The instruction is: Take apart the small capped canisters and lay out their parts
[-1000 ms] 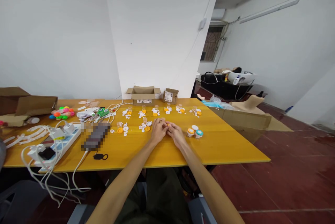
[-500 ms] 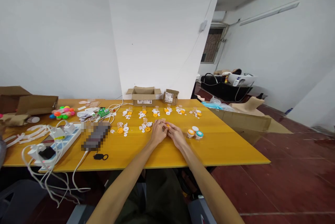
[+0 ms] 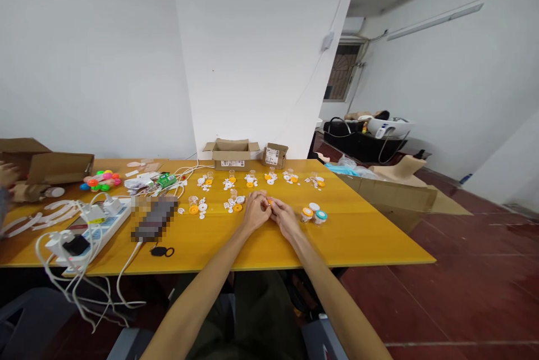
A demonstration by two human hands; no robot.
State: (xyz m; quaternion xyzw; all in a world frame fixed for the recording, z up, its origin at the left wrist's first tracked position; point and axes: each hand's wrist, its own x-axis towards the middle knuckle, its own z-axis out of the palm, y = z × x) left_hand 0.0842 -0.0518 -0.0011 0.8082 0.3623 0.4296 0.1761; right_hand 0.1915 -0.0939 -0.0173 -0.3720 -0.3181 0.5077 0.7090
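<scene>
My left hand and my right hand meet over the middle of the yellow table, fingers pinched together on a small orange part held between them. Just right of my right hand stand two small assembled pots, one with an orange lid and one with a teal lid. Left of my left hand lie an orange disc and small white parts. Further back sit several groups of white and orange pieces.
Two open cardboard boxes stand at the table's back edge. A white power strip with chargers and cables, a blurred dark item, and bright plastic toys fill the left side. Another person's hand shows at far left.
My hands stay together on the small part with only slight finger movement. Another person's hand has come into view at the far left edge.
</scene>
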